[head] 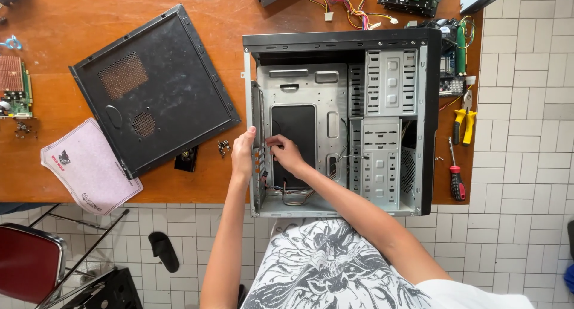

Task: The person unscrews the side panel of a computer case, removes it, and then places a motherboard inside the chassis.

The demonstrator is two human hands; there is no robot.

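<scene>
An open, empty desktop computer case (382,100) lies on its side on the wooden table (54,22). My left hand (242,155) rests against the outside of the case's rear wall, fingers curled on the slot area (258,147). My right hand (287,153) reaches inside the case, fingertips pinched at the same rear slot wall from within. Whether they hold a small part is too small to tell. Loose wires (293,195) lie on the case floor near my right wrist.
The removed black side panel (155,88) lies to the left, with small screws (223,146) beside it. A pink anti-static bag (89,165) and a graphics card (15,88) are further left. Yellow-handled pliers (463,125) and a red screwdriver (456,177) lie on the right. A chair (30,261) stands below.
</scene>
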